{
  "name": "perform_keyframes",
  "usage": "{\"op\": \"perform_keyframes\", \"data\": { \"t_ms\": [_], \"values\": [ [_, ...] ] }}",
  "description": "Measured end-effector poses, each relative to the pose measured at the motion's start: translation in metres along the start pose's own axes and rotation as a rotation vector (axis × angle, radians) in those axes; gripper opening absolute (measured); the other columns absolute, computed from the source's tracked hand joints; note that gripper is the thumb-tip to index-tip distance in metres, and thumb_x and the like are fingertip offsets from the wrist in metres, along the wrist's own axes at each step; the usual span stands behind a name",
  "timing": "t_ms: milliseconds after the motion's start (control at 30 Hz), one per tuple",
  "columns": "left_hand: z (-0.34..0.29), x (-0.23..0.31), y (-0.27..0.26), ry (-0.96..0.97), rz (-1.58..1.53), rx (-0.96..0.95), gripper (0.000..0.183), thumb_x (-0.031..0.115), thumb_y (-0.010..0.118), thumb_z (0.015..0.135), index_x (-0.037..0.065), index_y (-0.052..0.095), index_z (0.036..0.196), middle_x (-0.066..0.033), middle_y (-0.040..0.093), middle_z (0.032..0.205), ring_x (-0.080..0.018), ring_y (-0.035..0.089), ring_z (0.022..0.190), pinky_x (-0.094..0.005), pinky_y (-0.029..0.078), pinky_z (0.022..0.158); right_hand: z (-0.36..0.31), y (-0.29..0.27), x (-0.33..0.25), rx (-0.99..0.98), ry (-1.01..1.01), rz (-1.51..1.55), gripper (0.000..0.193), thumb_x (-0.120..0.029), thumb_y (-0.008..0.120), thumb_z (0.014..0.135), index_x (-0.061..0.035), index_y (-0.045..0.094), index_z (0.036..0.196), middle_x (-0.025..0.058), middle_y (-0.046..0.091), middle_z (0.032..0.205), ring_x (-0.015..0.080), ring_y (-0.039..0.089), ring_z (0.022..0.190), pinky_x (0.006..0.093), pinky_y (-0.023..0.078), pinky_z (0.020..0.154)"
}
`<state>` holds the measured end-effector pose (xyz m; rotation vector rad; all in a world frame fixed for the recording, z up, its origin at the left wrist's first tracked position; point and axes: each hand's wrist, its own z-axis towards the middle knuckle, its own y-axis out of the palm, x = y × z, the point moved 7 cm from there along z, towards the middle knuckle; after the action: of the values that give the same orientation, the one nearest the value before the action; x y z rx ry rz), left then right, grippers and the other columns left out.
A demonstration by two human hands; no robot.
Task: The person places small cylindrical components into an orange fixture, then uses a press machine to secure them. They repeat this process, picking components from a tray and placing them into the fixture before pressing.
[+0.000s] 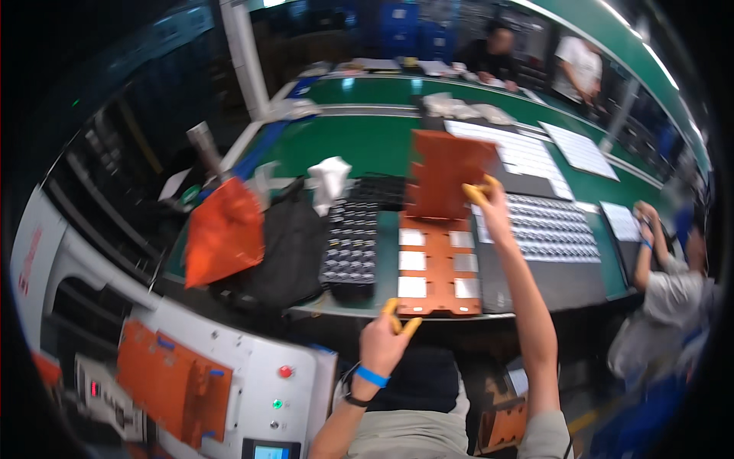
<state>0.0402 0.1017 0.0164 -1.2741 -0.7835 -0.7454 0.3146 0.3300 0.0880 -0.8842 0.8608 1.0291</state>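
Observation:
On the workbench in front of me lies an orange fixture base [436, 284] with white rectangular pieces set along both sides. An orange plate [449, 172] stands tilted up at its far edge; whether the two are hinged I cannot tell. My right hand [491, 205], in yellow finger covers, grips that plate by its right edge. My left hand [384, 340], also with yellow finger covers and a blue wristband, is beside the base's near left corner. Its thumb and forefinger are apart, with nothing seen between them.
Left of the base stand a black tray of small parts [350, 249], a black bag [287, 245] and an orange sheet [224, 232]. Rows of pale parts [552, 229] lie on a dark board to the right. A machine panel [264, 367] is lower left; co-workers sit right and far.

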Motion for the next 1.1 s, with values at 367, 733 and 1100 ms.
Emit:
{"op": "perform_keyframes", "data": {
  "t_ms": [367, 733, 1100],
  "values": [
    [0.017, -0.032, 0.011, 0.003, -0.339, -0.119, 0.049, 0.018, 0.082, 0.082, -0.003, 0.064, 0.122, -0.0081, 0.056, 0.061, -0.0186, 0.049, 0.052, -0.0349, 0.043, 0.055, -0.212, -0.001, -0.054, -0.214, -0.295, -0.519, 0.054, -0.004, 0.077, 0.075, -0.0061, 0.063, 0.127, 0.0158, 0.054, 0.137, 0.0338, 0.047, 0.134, 0.0478, 0.033, 0.117],
    [0.014, -0.026, 0.009, -0.06, -0.305, -0.133, 0.044, 0.022, 0.087, 0.072, -0.001, 0.071, 0.106, -0.0117, 0.067, 0.065, -0.0248, 0.064, 0.057, -0.0376, 0.047, 0.057, -0.202, -0.022, 0.045, -0.038, 0.331, 0.055, 0.06, -0.014, 0.06, 0.101, -0.0019, 0.033, 0.153, 0.0153, 0.049, 0.145, 0.0236, 0.046, 0.137, 0.036, 0.037, 0.113],
    [-0.02, 0.033, -0.029, -0.018, -0.435, -0.063, 0.052, 0.026, 0.091, 0.067, -0.006, 0.069, 0.103, -0.0146, 0.068, 0.071, -0.0269, 0.065, 0.064, -0.0365, 0.05, 0.063, -0.225, -0.042, 0.025, -0.121, 0.544, 0.45, 0.049, -0.032, 0.067, 0.096, -0.002, 0.054, 0.132, 0.012, 0.067, 0.115, 0.0216, 0.071, 0.097, 0.0337, 0.06, 0.077]
  ]
}}
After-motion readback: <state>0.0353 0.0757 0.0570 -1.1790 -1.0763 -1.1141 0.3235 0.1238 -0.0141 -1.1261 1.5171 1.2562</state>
